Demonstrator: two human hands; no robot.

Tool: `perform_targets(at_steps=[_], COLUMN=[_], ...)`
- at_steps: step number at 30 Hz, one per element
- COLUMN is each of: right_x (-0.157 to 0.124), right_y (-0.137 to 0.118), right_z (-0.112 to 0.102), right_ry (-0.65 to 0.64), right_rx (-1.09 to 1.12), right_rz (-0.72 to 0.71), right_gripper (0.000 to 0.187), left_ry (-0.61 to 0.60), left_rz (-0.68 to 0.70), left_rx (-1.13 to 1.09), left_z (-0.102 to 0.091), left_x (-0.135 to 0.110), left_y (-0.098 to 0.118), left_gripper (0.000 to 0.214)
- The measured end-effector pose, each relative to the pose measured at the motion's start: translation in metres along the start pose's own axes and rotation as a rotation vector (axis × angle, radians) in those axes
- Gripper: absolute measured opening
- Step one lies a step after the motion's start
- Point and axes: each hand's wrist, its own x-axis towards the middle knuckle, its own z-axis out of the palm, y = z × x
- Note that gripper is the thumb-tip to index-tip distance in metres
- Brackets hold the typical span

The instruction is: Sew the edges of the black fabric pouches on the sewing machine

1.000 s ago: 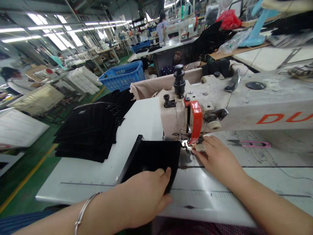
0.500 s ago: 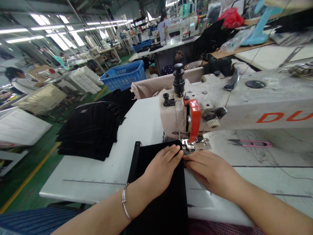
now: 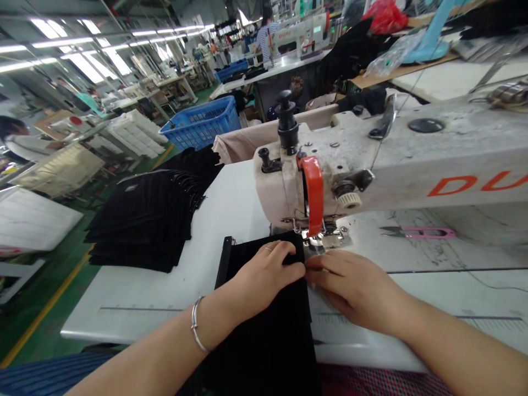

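Note:
A black fabric piece [image 3: 268, 346] lies on the white sewing table [image 3: 225, 214] and hangs over its front edge, its far right corner by the presser foot [image 3: 317, 241]. On top of it rests my left hand [image 3: 270, 272], fingers bent and thumb pressed at the fabric's right edge. Fingertips of my right hand [image 3: 350, 283] pinch that same edge from the right, meeting the left thumb. Just beyond both hands stands the head of the sewing machine [image 3: 272, 190], with an orange guard [image 3: 315, 195]. The fabric between my fingertips is mostly hidden.
To the left is a stack of black fabric pieces [image 3: 140, 220]. Pink-handled thread snips [image 3: 427, 232] lie under the machine arm [image 3: 391, 159]. Behind the table stands a blue crate [image 3: 202, 121]. A person in a striped top [image 3: 266, 41] is farther back.
My left fingers have drawn back and bent, where they lay flatter near the presser foot before. The right hand still holds the fabric edge. The whole view has shifted slightly.

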Motion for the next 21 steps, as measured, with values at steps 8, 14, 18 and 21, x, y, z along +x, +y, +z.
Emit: perform_targets(at_steps=[8, 14, 18, 21], right_x=[0.002, 0.001, 0.003, 0.004], right_y=[-0.003, -0.005, -0.005, -0.004], right_z=[0.002, 0.002, 0.003, 0.004], right_ry=[-0.043, -0.061, -0.065, -0.038], right_rx=[0.046, 0.032, 0.032, 0.031], right_rz=[-0.039, 0.001, 0.014, 0.019], right_gripper=[0.031, 0.024, 0.026, 0.029], left_ry=[0.059, 0.09, 0.103, 0.093], left_rz=[0.073, 0.12, 0.104, 0.063], left_rx=[0.02, 0.02, -0.01, -0.076], left_z=[-0.003, 0.004, 0.01, 0.007], left_x=[0.004, 0.004, 0.013, 0.02], left_y=[0.003, 0.017, 0.01, 0.005], left_gripper=[0.02, 0.02, 0.022, 0.026])
